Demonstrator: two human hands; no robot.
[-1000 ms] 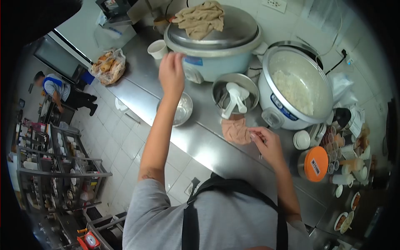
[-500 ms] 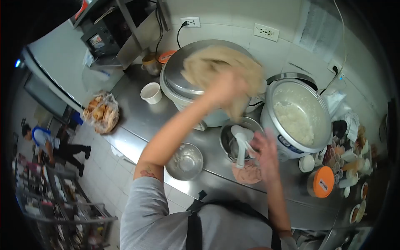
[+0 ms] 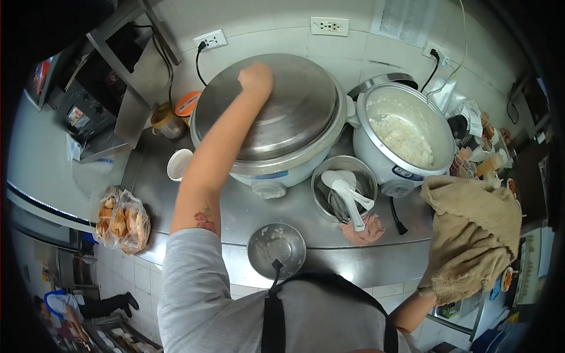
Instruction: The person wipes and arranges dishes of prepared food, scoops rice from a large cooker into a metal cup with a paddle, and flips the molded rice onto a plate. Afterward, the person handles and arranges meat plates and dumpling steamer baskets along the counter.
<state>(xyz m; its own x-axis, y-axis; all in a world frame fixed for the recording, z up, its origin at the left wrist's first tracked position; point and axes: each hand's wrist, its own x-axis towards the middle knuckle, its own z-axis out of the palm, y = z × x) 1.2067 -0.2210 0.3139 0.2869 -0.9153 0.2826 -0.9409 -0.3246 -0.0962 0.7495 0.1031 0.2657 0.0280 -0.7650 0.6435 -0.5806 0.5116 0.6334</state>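
My left hand point(image 3: 256, 79) is closed at the top of a large metal lid point(image 3: 294, 112), where its fingers seem to grip a handle that the hand hides. The lid rests on a big rice cooker point(image 3: 276, 167). Out to the right, a tan cloth point(image 3: 471, 232) drapes over my right hand and carries down to the wrist point(image 3: 428, 297); the fingers under it are hidden. Between my arms, a steel pot point(image 3: 319, 197) holds white rice paddles point(image 3: 347, 197). A smaller open cooker point(image 3: 406, 135) with cooked rice inside stands at the right.
A metal bowl point(image 3: 276, 250) with rice grains sits near the counter's front edge. A pink cloth point(image 3: 364, 230) lies by the pot. At left are a white cup point(image 3: 179, 165) and a bag of bread point(image 3: 123, 220). Another person point(image 3: 70, 309) is at far lower left.
The tan cloth has gone from my left hand above the lid to my right hand, far right. My left hand is now closed at the lid's top. The view has shifted.
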